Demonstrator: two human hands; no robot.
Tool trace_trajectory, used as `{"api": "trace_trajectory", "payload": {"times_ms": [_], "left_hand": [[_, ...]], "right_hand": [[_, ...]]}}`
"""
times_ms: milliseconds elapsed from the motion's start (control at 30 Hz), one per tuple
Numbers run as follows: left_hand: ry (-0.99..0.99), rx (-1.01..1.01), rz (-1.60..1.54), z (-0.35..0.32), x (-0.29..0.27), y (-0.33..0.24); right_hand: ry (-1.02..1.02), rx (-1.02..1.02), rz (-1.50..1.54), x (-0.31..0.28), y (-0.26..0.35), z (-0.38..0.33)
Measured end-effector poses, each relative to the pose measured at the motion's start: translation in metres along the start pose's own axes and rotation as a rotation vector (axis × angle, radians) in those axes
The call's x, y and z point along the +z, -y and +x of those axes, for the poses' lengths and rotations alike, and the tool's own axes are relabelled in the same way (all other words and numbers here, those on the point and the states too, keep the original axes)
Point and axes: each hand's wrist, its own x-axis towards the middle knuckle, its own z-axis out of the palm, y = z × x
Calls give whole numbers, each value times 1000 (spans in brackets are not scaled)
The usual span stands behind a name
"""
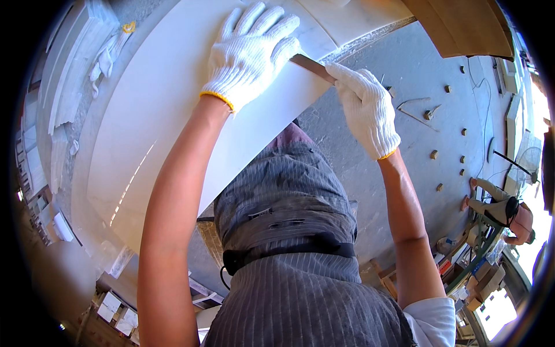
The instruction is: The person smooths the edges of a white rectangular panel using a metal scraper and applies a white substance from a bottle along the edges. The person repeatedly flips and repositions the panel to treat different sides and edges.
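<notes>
A large white slab (167,115) with a smooth, glossy face lies in front of me. My left hand (245,55), in a white knit glove with a yellow cuff edge, rests flat on it with the fingers stretched out. My right hand (365,107), gloved the same way, is closed round one end of a flat, thin metal strip (312,67), whose exact kind I cannot make out. The strip's other end reaches the slab's right edge, close to my left thumb. The part inside my right hand is hidden.
At the top right is a brown cardboard box (462,26). Small blocks (433,154) and a bent thin piece lie on the grey floor (358,168). A white cloth (107,61) lies left, near stacked slabs (72,69). Another person (509,211) bends at the far right, near a fan (527,165).
</notes>
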Motion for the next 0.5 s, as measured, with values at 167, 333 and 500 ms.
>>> {"api": "trace_trajectory", "payload": {"times_ms": [167,333,500], "left_hand": [[10,-45,-68,2,-9,-1],[-24,-55,-63,1,-5,-1],[-42,-61,-27,-1,-1,-1]], "right_hand": [[-17,72,-50,-1,12,-7],[-49,52,-19,0,15,0],[-74,147,12,7,23,-8]]}}
